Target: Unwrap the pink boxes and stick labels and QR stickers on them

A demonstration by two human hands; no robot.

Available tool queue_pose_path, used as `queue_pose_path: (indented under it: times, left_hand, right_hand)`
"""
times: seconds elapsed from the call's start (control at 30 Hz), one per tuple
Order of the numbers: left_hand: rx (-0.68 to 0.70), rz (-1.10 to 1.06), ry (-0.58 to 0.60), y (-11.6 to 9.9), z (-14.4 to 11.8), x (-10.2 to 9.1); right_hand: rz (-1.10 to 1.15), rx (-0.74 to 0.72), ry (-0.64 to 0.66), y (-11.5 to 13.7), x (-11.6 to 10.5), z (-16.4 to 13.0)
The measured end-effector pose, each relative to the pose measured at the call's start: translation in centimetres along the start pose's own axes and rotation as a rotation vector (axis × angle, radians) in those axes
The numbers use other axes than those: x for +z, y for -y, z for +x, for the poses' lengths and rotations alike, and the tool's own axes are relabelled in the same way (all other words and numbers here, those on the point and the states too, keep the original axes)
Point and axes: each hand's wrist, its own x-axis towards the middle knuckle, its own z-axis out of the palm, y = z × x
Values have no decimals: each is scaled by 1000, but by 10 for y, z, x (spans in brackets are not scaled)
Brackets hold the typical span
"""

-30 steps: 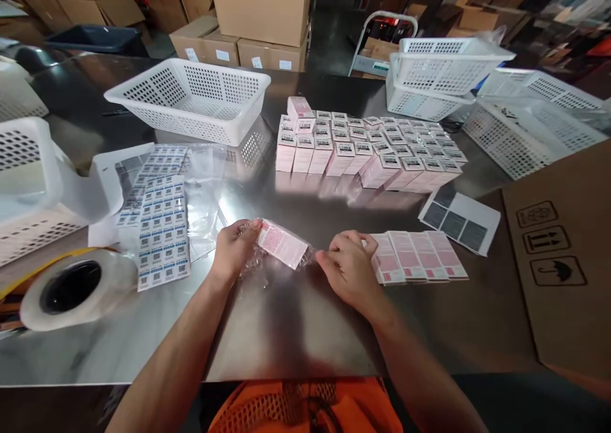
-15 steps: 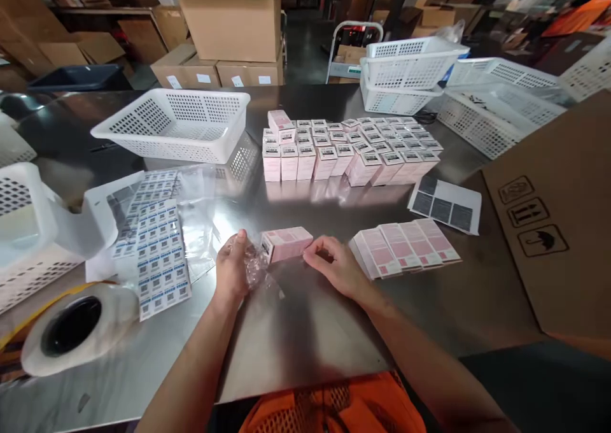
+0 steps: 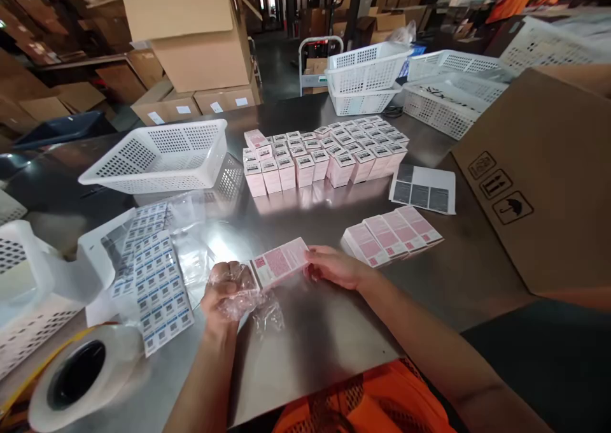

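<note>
Two bare hands work at the steel table (image 3: 334, 331): the left hand (image 3: 224, 296) and the right hand (image 3: 334, 267). Between them is one pink carton (image 3: 279, 262) and one crumpled clear wrapper (image 3: 252, 299). Beyond that carton stand several dozen upright pink boxes (image 3: 324, 156), too many to count surely. Right of it lie five flat pink cartons (image 3: 391, 232), fanned. Left of it are two label sheets (image 3: 157, 280) and one tape roll (image 3: 81, 372). One sheet with three dark panels (image 3: 422, 188) lies beyond the fan.

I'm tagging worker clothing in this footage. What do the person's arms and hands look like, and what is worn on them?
Both the left hand and the right hand are bare: no gloves, rings or watch visible. Forearms are uncovered, no sleeves in view. An orange mesh vest shows at the bottom edge.
</note>
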Motion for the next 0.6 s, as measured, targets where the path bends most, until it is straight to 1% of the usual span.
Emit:
queue_pose_path:
  times: [0.07, 0.13, 0.23, 0.33, 0.37, 0.4, 0.5, 0.53, 0.57, 0.6]
  left_hand:
    - [14, -7, 51, -2, 0, -1]
    - [18, -15, 92, -6, -1, -4]
    - [29, -41, 86, -16, -2, -11]
    - [73, -78, 31, -28, -3, -17]
    - [88, -86, 15, -31, -3, -17]
    - [90, -85, 0, -32, -4, -16]
    - [39, -68, -58, -31, -5, -5]
    - [16, -65, -77, -29, -5, -1]
    - [-1, -65, -94, -27, -4, 3]
    - [-12, -66, -106, -26, -4, 6]
  right_hand:
    - [49, -34, -5, 3, 7, -1]
    - [69, -77, -57, 9, 8, 1]
    - [80, -152, -192, 28, -4, 2]
    - [76, -232, -307, 52, -21, -6]
    - [43, -263, -299, 58, -22, -11]
    - [-15, -295, -254, 61, -21, -16]
    - [-307, -392, -11, 57, -3, -28]
    - [-411, -435, 37, 52, 5, -31]
    - [-494, -481, 42, 48, 12, -33]
    - [-557, -530, 14, 44, 18, -33]
